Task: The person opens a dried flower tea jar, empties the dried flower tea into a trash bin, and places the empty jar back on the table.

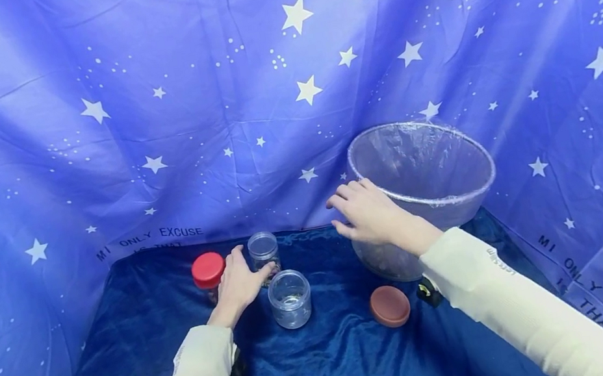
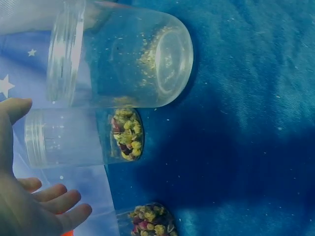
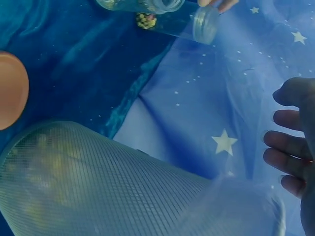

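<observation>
Lying on the blue velvet cloth [image 1: 341,366], the reddish-brown round lid [image 1: 389,306] occupies the near position. The wide clear jar [image 1: 290,303] stands upright and uncapped to its left (pale crumbs are scattered at its base). Just behind, the left hand [image 1: 238,282] is spread between the red-lidded jar [image 1: 208,270] and the narrow uncapped jar [image 1: 262,247]; it grasps nothing, and thumb contact with the narrow jar cannot be determined. Dried flower buds [image 2: 127,137] cover the bottom of that jar. The right hand [image 1: 367,213], fingers loosely extended and free of any object, is positioned beside the rim of the plastic-lined mesh wastebasket [image 1: 459,211]. Behind everything hangs the star-print curtain [image 1: 222,95].
</observation>
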A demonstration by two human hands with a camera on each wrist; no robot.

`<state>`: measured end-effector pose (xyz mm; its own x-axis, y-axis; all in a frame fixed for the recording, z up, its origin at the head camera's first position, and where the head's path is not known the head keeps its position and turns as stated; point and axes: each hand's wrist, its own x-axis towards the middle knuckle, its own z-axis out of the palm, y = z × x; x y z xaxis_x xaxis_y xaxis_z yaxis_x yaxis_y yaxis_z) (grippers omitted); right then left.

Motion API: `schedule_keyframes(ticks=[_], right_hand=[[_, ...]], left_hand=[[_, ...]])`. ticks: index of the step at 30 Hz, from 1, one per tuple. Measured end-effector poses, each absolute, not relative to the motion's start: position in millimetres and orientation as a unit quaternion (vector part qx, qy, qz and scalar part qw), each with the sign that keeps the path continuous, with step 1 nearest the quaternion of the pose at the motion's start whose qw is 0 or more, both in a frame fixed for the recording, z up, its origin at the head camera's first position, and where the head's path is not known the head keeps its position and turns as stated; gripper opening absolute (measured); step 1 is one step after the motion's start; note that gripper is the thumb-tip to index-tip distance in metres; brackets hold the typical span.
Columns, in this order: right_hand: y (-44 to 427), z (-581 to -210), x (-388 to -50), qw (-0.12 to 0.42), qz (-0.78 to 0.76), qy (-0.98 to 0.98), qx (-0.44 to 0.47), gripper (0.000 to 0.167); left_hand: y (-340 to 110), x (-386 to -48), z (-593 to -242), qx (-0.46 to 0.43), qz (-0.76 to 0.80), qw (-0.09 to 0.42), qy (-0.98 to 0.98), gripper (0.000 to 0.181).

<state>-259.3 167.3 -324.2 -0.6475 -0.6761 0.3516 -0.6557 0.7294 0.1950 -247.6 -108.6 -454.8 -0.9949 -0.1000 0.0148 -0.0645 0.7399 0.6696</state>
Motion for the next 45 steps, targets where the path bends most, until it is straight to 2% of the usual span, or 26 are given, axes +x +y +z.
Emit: schedule_keyframes(ticks=[6, 9, 16, 20, 28, 38, 45], right_hand=[[162, -341, -260, 0.196, -0.044, -0.903, 0.379, 0.025], [161, -351, -261, 0.171, -0.051, -0.909, 0.377, 0.027], [160, -370, -263, 0.014, -0.001, -0.949, 0.316, 0.040], [161, -377, -264, -0.040, 0.038, -0.961, 0.273, 0.045], [167, -388, -265, -0.065, 0.050, -0.965, 0.247, 0.048], [173, -410, -261, -0.093, 0.064, -0.967, 0.229, 0.060], [165, -417, -257, -0.110, 0.074, -0.967, 0.217, 0.062]], left_hand=[[-106, -253, -457, 0.063, -0.372, 0.023, -0.926, 0.091], [-104, -254, -459, 0.068, -0.385, 0.022, -0.920, 0.091], [-99, -257, -464, 0.075, -0.424, 0.004, -0.903, 0.092], [-100, -260, -467, 0.086, -0.444, -0.013, -0.892, 0.095], [-99, -262, -475, 0.101, -0.535, -0.054, -0.837, 0.095], [-95, -265, -485, 0.096, -0.548, -0.044, -0.830, 0.090], [-97, -261, -486, 0.093, -0.510, -0.032, -0.854, 0.078]])
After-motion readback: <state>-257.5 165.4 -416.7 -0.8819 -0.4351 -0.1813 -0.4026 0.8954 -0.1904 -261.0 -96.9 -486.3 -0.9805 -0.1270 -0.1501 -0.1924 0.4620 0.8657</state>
